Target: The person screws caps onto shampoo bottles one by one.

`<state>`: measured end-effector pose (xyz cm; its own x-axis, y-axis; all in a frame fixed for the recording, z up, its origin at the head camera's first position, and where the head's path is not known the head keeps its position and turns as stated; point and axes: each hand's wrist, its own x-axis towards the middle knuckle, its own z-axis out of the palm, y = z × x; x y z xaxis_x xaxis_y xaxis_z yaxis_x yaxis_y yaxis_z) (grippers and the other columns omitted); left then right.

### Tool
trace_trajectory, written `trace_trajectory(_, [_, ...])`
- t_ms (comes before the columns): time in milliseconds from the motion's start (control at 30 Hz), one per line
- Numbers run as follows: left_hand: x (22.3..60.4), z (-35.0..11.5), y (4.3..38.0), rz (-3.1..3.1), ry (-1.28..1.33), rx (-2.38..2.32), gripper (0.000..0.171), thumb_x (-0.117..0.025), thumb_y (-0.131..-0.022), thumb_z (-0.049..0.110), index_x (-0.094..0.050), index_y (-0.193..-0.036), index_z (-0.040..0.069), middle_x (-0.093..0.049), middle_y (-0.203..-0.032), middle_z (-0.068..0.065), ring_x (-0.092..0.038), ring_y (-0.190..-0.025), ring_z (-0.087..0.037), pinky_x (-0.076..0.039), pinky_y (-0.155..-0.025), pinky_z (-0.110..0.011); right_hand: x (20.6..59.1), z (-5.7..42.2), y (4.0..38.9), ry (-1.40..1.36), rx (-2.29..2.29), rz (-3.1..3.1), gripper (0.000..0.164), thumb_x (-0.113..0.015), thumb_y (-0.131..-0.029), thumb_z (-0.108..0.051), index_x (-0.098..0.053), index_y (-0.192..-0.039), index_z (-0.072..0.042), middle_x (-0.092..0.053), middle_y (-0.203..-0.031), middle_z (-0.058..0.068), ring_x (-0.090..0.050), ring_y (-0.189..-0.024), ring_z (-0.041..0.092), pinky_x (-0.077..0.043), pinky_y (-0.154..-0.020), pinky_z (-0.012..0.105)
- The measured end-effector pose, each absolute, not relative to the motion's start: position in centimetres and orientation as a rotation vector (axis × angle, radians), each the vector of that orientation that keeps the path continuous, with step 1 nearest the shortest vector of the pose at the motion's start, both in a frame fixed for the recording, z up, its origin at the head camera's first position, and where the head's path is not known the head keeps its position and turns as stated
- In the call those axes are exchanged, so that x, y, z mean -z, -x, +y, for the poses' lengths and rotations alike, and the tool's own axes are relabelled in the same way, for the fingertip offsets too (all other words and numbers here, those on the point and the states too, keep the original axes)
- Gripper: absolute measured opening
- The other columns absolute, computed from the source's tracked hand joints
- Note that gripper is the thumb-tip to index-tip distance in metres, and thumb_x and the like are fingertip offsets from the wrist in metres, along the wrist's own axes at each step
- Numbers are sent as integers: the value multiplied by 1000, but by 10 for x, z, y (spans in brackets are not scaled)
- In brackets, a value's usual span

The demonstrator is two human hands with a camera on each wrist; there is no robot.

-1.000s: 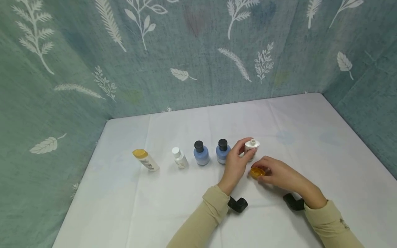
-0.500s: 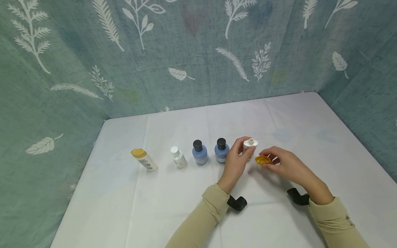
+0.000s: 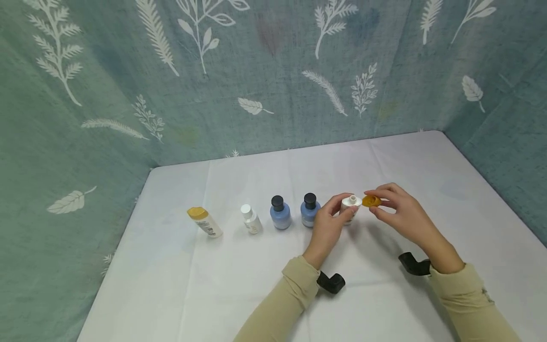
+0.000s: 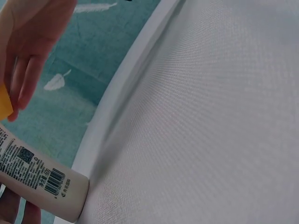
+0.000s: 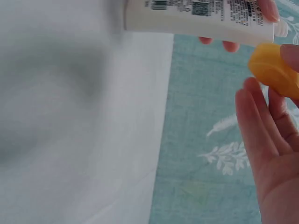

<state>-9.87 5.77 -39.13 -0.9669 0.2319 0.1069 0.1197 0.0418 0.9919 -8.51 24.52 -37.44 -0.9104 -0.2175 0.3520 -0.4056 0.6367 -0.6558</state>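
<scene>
My left hand (image 3: 326,228) grips a white bottle (image 4: 39,172) around its upper part; the bottle stands upright on the table with its narrow neck bare. Printed text and a barcode cover the side seen in both wrist views. In my right hand (image 3: 406,213) a yellow cap (image 3: 371,201) is pinched between thumb and fingers, its hollow underside showing in the head view. The cap (image 5: 274,70) is close beside the bottle's open neck (image 5: 281,29), slightly to its right in the head view. The other fingers of the right hand extend below the cap in the right wrist view.
Left of my hands, a row holds two blue bottles with black caps (image 3: 280,214), a small white bottle (image 3: 251,219) and a tilted white bottle with a yellow cap (image 3: 205,222). A white cloth covers the table (image 3: 239,294). Patterned green fabric (image 3: 273,95) hangs behind.
My right hand has lifted the yellow cap from low in front of the white bottle, up and away to beside its neck. My left hand keeps holding the bottle in place.
</scene>
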Motion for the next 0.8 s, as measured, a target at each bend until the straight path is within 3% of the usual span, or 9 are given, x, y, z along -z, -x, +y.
trace_trajectory(400, [404, 62, 105, 2154, -384, -2134, 29, -64, -83, 26, -60, -111, 23, -59, -107, 12, -53, -101, -8, -46, -78, -22, 366, 236, 96, -511, -1202, -2587, 36, -66, -81, -14, -54, -115, -10, -53, -105, -1, -54, -92, 12, -47, -78, 32])
trace_trajectory(567, [419, 66, 111, 2180, -381, -2127, 30, -62, -83, 34, -58, -112, 30, -59, -106, 13, -54, -97, -5, -45, -78, -22, 351, 232, 95, -570, -1234, -2563, 36, -63, -82, -7, -55, -118, -9, -53, -108, 1, -55, -94, 15, -47, -78, 31])
trace_trajectory(800, [423, 67, 112, 2177, -356, -2129, 32, -62, -83, 36, -58, -113, 28, -59, -108, 12, -54, -97, -4, -46, -78, -23, 319, 218, 87, -651, -1213, -2598, 35, -59, -83, 2, -55, -118, -1, -53, -110, 8, -53, -95, 20, -47, -76, 40])
